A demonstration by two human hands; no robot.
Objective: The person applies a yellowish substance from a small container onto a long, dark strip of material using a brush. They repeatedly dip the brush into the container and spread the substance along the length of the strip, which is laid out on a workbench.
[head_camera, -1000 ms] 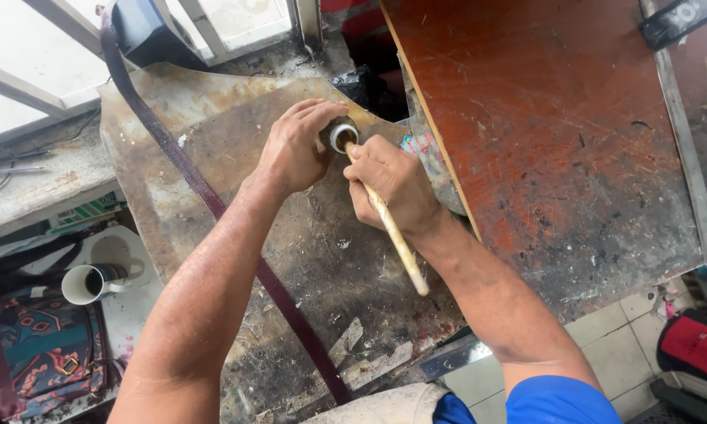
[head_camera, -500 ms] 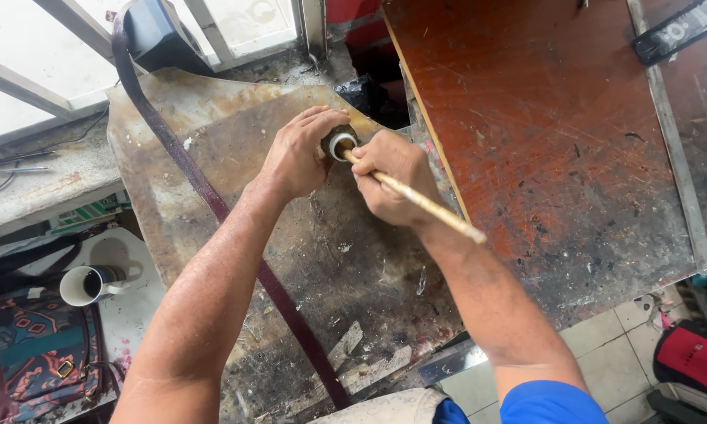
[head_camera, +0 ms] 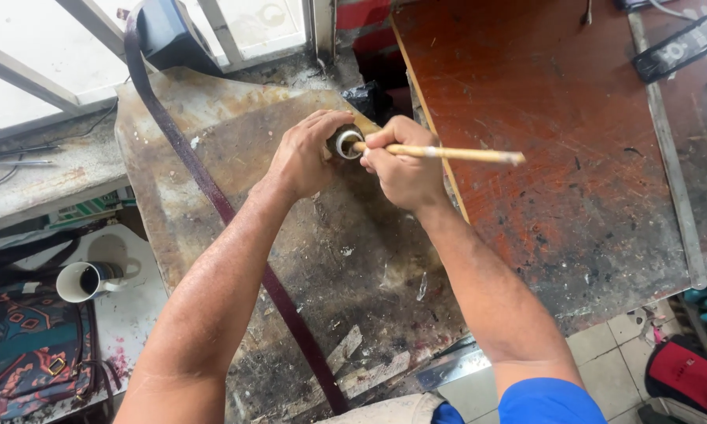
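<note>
- Left hand wrapped around a small round tin, fingers curled over its far side, holding it down on the counter.
- Right hand closed on a thin wooden stick, tip inside the tin's open mouth, handle lying almost level and pointing away to the right.
- Tin squeezed between the two hands, just touching both.
- Beneath the hands: a worn, stained metal sheet, scratched and crusted with dark grime; wood scraps near the edge closest to the body.
- Left of the left forearm: a dark strap running diagonally across the sheet.
- Right of the right hand: a reddish-brown board, scuffed and blackened toward its near edge.
- Beyond the hands: a window frame with bright light behind.
- Down to the left: a white pipe piece and a patterned bag.
- Lower right: pale floor tiles, and a red and black bag.
</note>
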